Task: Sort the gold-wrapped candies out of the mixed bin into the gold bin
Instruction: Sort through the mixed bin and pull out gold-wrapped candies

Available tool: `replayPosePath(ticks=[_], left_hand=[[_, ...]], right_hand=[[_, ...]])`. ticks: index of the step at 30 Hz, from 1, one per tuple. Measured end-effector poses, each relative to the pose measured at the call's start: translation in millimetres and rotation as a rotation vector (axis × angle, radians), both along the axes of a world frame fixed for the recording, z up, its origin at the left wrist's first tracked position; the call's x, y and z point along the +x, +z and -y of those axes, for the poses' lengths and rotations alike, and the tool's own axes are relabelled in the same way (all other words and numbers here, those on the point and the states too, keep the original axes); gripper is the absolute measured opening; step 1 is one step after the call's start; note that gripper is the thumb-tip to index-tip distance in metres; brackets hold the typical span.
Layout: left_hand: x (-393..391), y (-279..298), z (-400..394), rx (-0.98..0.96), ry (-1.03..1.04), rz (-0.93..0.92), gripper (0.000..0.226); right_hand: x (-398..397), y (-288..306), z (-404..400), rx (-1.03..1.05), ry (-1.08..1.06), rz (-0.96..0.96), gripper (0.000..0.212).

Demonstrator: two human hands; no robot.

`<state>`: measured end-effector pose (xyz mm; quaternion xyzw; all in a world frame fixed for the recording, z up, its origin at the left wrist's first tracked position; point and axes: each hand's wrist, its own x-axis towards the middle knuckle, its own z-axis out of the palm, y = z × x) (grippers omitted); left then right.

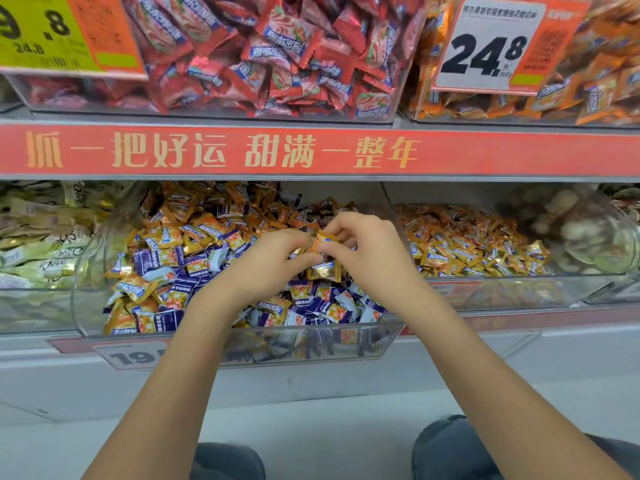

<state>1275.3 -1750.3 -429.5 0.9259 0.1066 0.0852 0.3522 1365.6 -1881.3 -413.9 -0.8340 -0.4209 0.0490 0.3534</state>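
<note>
Gold-wrapped candy pinched between left hand and right hand, both curled tight over mixed bin, gold bin just right

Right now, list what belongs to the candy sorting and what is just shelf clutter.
Job:
mixed bin
gold bin
gold-wrapped candy, pinched by left hand and right hand

Just there:
red candies
price tag
red banner
pale candies
</note>
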Motion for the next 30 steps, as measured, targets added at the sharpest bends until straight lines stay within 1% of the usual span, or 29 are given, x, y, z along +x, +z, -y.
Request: replayPosePath(ticks=[2, 4, 5, 7, 8, 9, 10, 11, 12, 13, 14, 15, 16, 17, 18, 21, 22, 23, 25, 26, 27, 29, 30], left_hand=[[-2, -1, -2, -0.011, 0.013, 0.001, 0.026], [-3, -2, -3, 0.007, 0.032, 0.003, 0.025], [-3, -2, -2, 0.012, 0.039, 0.017, 0.024], [-2, 1, 4, -0.028, 0.062, 0.059, 0.028], [-2, 4, 7, -0.079, 0.083, 0.072, 0.029], [-1, 7, 7, -0.174, 0.105, 0.075, 0.027], [-2, 10, 7, -0.336, 0.116, 0.064, 0.024], [-2, 14, 6, -0.572, 0.112, 0.044, 0.020], [-3, 17, 3, -0.847, 0.102, 0.025, 0.022], [-4, 19, 1, -1.077, 0.098, 0.023, 0.027], [-5, 20, -1, -1.198, 0.096, 0.030, 0.031], [-5, 20, -1, -1.225, 0.100, 0.029, 0.033], [-5, 21, 1, -1.212, 0.108, 0.027, 0.034], [-5, 20, 3, -1.197, 0.124, 0.034, 0.034], [-4, 20, 4, -1.192, 0.147, 0.046, 0.033], [-7, 20, 5, -1.108, 0.163, 0.077, 0.028], [-8, 21, 5, -1.061, 0.170, 0.080, 0.027], [-9, 21, 5, -1.022, 0.188, 0.087, 0.026], [-10, 22, 6, -0.988, 0.230, 0.114, 0.023], [-9, 22, 6, -0.981, 0.244, 0.128, 0.021], [-9, 22, 7, -0.969, 0.259, 0.140, 0.021], [-7, 20, 10, -0.944, 0.287, 0.158, 0.020], [-5, 20, 12, -0.935, 0.292, 0.162, 0.020]], right_hand=[[-1, -2, 1, 0.028, 0.011, -0.222, 0.010], [-9, -5, 0, 0.058, 0.059, -0.523, 0.012], [-15, -7, -2, 0.084, 0.077, -0.618, 0.014], [-24, -12, -8, 0.188, 0.056, -0.637, 0.014], [-26, -12, -10, 0.264, 0.025, -0.660, 0.012], [-26, -10, -11, 0.336, -0.013, -0.712, 0.009], [-25, -6, -9, 0.400, -0.050, -0.780, 0.009], [-21, -2, -5, 0.458, -0.082, -0.859, 0.010], [-17, 3, 1, 0.504, -0.097, -0.931, 0.012], [-13, 7, 9, 0.539, -0.086, -0.985, 0.013], [-11, 11, 18, 0.559, -0.052, -1.004, 0.015], [-9, 13, 26, 0.546, -0.028, -0.973, 0.016], [-9, 14, 32, 0.520, -0.029, -0.900, 0.017], [-9, 15, 37, 0.515, -0.045, -0.833, 0.017], [-8, 15, 41, 0.541, -0.065, -0.812, 0.018], [-5, 19, 50, 0.674, -0.042, -0.967, 0.018], [-3, 21, 55, 0.701, -0.042, -0.983, 0.019], [-1, 23, 60, 0.732, -0.058, -0.960, 0.020], [8, 23, 69, 0.797, -0.144, -0.817, 0.021], [17, 20, 74, 0.770, -0.202, -0.691, 0.021], [27, 16, 78, 0.643, -0.254, -0.525, 0.023], [41, 6, 86, 0.125, -0.282, -0.188, 0.040], [43, -1, 88, -0.064, -0.262, -0.070, 0.048]])
